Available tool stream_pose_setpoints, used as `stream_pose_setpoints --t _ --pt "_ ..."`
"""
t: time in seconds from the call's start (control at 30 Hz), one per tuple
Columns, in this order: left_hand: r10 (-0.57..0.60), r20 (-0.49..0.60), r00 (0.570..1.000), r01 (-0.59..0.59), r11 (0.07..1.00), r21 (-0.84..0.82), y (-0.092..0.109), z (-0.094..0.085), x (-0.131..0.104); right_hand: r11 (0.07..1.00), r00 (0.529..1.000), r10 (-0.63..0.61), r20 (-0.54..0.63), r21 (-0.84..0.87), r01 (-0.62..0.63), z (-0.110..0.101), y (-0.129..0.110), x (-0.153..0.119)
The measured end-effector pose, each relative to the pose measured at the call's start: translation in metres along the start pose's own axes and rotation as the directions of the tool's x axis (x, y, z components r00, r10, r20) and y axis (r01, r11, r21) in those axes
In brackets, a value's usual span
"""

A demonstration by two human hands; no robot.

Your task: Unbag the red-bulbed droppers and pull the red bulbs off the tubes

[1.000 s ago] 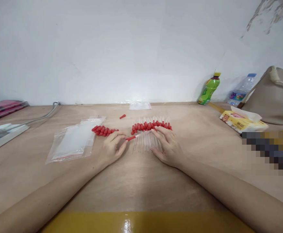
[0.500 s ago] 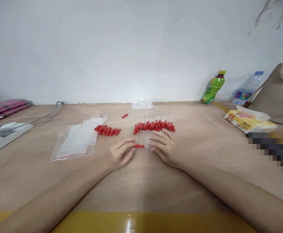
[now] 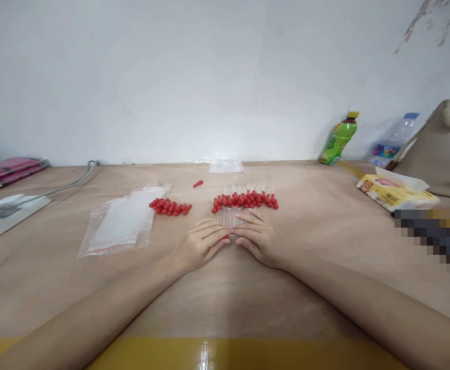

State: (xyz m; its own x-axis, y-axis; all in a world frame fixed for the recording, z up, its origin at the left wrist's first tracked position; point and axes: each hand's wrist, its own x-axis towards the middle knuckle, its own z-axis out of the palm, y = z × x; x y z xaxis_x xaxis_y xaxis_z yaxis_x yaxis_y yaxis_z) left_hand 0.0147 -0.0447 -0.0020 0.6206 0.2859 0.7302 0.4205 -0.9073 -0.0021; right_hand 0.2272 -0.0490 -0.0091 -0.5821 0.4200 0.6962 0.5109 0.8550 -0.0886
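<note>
A red rubber piece [image 3: 226, 237], mostly covered, lies at the near end of the clear tubes [image 3: 228, 218], between the two hands. The left hand [image 3: 209, 240] has its thumb and fingers closed on it; the right hand [image 3: 258, 237] bends over the tubes, its upper fingers slightly apart, and whether its thumb and forefinger pinch a tube I cannot tell. Just beyond the hands runs a row of red bulbs [image 3: 244, 199], with clear tips pointing to the far side. A loose red pile [image 3: 169, 207] lies to the left, beside the plastic bags [image 3: 119, 222], and a single red bulb [image 3: 198, 183] sits farther back. At far right, a green bottle [image 3: 339, 140] leans against the wall [image 3: 163, 82], beyond the tissue pack [image 3: 396, 192].
</note>
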Motion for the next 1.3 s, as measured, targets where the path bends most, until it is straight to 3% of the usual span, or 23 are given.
stream_pose_setpoints --t 0.27,0.9,0.97,1.07,1.2,1.3 --pt "0.092 0.041 0.995 -0.095 0.990 0.104 0.005 -0.006 0.006 0.990 0.987 -0.095 -0.128 0.090 0.107 0.005 -0.002 0.000" --pt "0.053 0.073 0.996 -0.059 0.995 0.076 0.004 -0.011 0.000 0.985 0.978 -0.167 -0.124 0.020 0.171 -0.009 -0.001 -0.011" --pt "0.009 0.038 0.999 -0.012 0.996 0.087 -0.003 -0.017 -0.004 0.993 0.981 -0.109 -0.159 0.025 0.114 -0.017 0.006 -0.015" --pt "-0.133 -0.017 0.991 0.134 0.975 0.180 -0.019 -0.034 -0.007 0.989 0.969 0.139 -0.206 -0.011 -0.145 -0.029 0.023 -0.021" --pt "-0.406 -0.171 0.898 0.440 0.848 0.297 -0.048 -0.058 -0.006 0.881 0.882 0.413 -0.228 -0.144 -0.450 -0.035 0.040 -0.025" --pt "-0.484 -0.162 0.860 0.507 0.776 0.375 -0.068 -0.068 -0.008 0.830 0.840 0.508 -0.193 -0.153 -0.537 -0.035 0.044 -0.026"
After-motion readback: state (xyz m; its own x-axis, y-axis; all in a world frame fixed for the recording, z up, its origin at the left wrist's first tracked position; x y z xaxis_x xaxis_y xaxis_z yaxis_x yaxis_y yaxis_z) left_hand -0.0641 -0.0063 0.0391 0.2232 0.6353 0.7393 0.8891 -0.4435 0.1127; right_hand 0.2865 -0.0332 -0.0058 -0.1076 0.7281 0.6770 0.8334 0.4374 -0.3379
